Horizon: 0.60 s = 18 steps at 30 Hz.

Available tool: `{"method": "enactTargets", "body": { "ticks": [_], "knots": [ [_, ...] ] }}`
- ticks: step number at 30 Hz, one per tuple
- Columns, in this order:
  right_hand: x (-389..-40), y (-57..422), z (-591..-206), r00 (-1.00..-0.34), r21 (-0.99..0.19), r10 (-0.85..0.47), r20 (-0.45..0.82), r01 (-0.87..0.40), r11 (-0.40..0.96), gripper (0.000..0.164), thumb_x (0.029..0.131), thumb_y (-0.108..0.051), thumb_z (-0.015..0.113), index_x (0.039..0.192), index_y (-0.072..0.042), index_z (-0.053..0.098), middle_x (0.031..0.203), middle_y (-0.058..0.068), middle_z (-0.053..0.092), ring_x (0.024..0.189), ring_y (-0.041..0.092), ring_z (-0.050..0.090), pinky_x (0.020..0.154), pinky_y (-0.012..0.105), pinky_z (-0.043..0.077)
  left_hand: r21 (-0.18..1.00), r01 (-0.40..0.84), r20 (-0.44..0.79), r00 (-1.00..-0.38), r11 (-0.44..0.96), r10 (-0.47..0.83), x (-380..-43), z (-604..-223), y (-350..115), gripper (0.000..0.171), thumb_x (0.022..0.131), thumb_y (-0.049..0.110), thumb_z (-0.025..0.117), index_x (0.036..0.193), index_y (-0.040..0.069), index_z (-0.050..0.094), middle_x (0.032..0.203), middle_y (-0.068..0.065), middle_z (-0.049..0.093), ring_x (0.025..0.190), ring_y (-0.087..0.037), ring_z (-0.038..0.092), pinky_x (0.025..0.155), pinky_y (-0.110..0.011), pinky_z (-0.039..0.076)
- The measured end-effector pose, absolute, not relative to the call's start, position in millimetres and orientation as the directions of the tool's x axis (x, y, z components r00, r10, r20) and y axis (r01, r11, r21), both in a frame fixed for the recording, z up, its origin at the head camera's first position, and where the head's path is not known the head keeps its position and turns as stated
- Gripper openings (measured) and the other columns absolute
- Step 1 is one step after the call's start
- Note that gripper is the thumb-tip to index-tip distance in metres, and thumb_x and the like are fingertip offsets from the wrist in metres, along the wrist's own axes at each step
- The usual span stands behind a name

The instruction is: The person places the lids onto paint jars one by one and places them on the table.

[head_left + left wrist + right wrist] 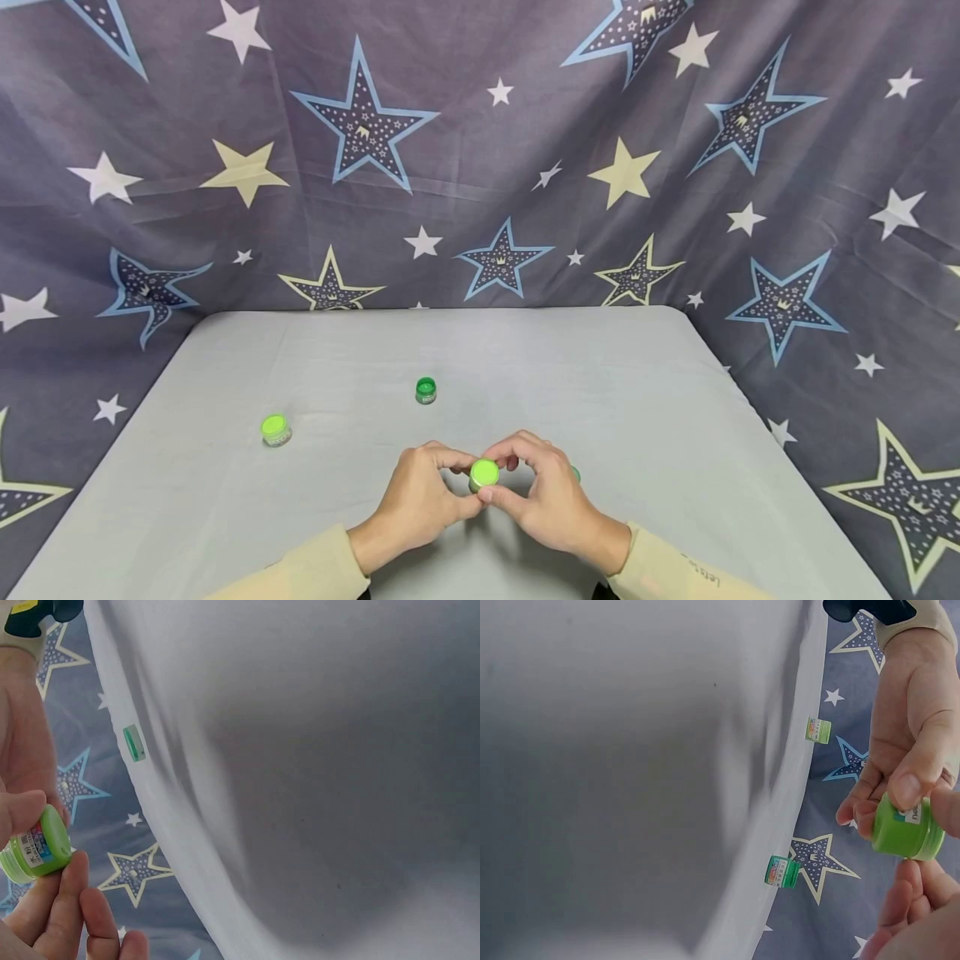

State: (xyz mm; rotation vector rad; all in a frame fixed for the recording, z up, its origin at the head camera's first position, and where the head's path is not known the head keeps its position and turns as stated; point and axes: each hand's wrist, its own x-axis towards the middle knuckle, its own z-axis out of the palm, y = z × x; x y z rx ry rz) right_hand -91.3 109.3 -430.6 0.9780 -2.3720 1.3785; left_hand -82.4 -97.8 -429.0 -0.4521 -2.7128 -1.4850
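Observation:
A small light green jar (pixel 483 473) with a printed label is held between both hands, low over the near middle of the table. My left hand (pixel 420 492) pinches it with thumb and fingers from the left. From the right, my right hand (pixel 551 492) grips the same jar, thumb at its near side and index finger at its far side. In the right wrist view the jar (pixel 901 831) lies tilted on its side, its lid end toward the right hand's fingers. Behind the right hand, a green jar (pixel 576 473) is mostly hidden.
Another light green jar (pixel 275 430) stands to the left on the pale grey cloth-covered table (pixel 225 517). A dark green jar (pixel 426 391) stands farther back, near the middle. A dark curtain with stars (pixel 450 150) hangs behind the table and along its sides.

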Motion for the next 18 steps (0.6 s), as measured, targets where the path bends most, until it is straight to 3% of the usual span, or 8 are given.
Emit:
{"method": "enactTargets", "body": {
  "ticks": [7,18],
  "knots": [
    [-89.7,106.5,-434.3,-0.800,-0.705,-0.372,0.472,-0.595,0.386,0.031,0.082,-0.029,0.088,0.102,-0.025,0.065,0.096,-0.015,0.063,0.085,0.020,0.058,0.080,0.036,0.044,0.821,0.272,0.174,-0.957,0.503,0.233,-83.7,-429.7,-97.2,0.027,0.072,0.017,0.093,0.096,0.023,0.082,0.089,0.018,0.070,0.090,-0.018,0.064,0.070,-0.025,0.052],
    [-89.9,104.2,-438.2,-0.830,-0.728,-0.329,0.450,-0.554,0.403,0.034,0.080,-0.036,0.089,0.097,-0.027,0.061,0.090,-0.016,0.060,0.084,0.015,0.055,0.076,0.041,0.043,0.826,0.261,0.166,-0.960,0.500,0.226,-83.4,-429.7,-97.5,0.030,0.070,0.015,0.094,0.097,0.021,0.082,0.089,0.017,0.070,0.090,-0.020,0.064,0.070,-0.025,0.052]
  ]
}}
